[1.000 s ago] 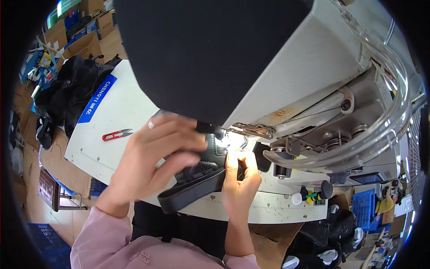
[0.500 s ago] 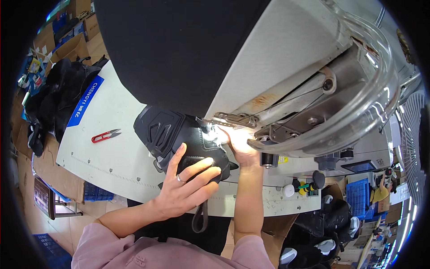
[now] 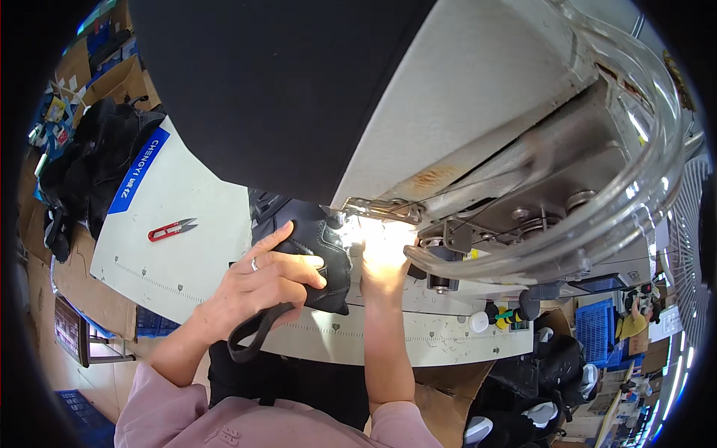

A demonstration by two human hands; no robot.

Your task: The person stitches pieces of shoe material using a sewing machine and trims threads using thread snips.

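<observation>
Pale tiled floor (image 3: 101, 382), cardboard boxes (image 3: 118, 81) upper left, grey fan (image 3: 688, 220) far right

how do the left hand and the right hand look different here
The left hand wears a ring and shows clearly; the right hand is largely washed out by glare. The left hand lies on the black piece, one finger spread apart from the others; the right hand is at the lit end of the sewing machine, its finger pose unreadable. Both reach in from pink sleeves.
</observation>
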